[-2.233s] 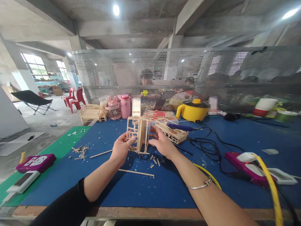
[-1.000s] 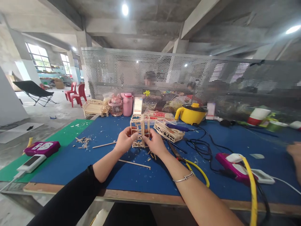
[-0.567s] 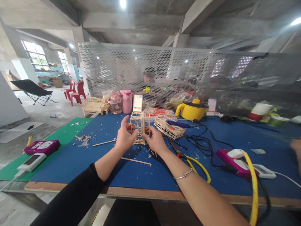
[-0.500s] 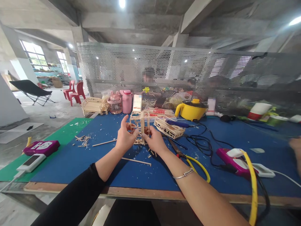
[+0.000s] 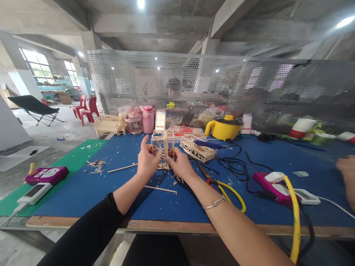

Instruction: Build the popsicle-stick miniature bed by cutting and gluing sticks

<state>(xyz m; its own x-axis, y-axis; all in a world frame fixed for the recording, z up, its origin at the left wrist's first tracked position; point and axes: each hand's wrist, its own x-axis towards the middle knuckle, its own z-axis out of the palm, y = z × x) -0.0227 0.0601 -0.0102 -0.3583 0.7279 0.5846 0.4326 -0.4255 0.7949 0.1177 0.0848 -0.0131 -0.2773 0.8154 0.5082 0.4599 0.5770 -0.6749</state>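
Observation:
Between my two hands stands a small open frame of thin wooden sticks (image 5: 165, 147), upright on the blue mat. My left hand (image 5: 149, 157) grips its left side, thumb in front and fingers behind, with the index finger pointing up. On the right side my right hand (image 5: 180, 162) holds the same frame, its thumb on a front post; most of its fingers are hidden. Loose sticks (image 5: 161, 189) lie near my wrists, and short offcuts are scattered just below the frame. Scissors with yellow handles (image 5: 231, 194) rest right of my right forearm.
A second stick structure (image 5: 199, 150) has a blue-handled tool (image 5: 207, 144) with a black cord lying on it. Behind stand a yellow pot (image 5: 224, 128) and a pink bottle (image 5: 148, 120). Purple power strips (image 5: 46, 175) lie at both sides. Another person's hand (image 5: 346, 168) is at the right edge.
The whole view has shifted slightly, so things sit a little further left. Both my hands keep their hold on the stick frame. The other person's hand shows more at the right edge.

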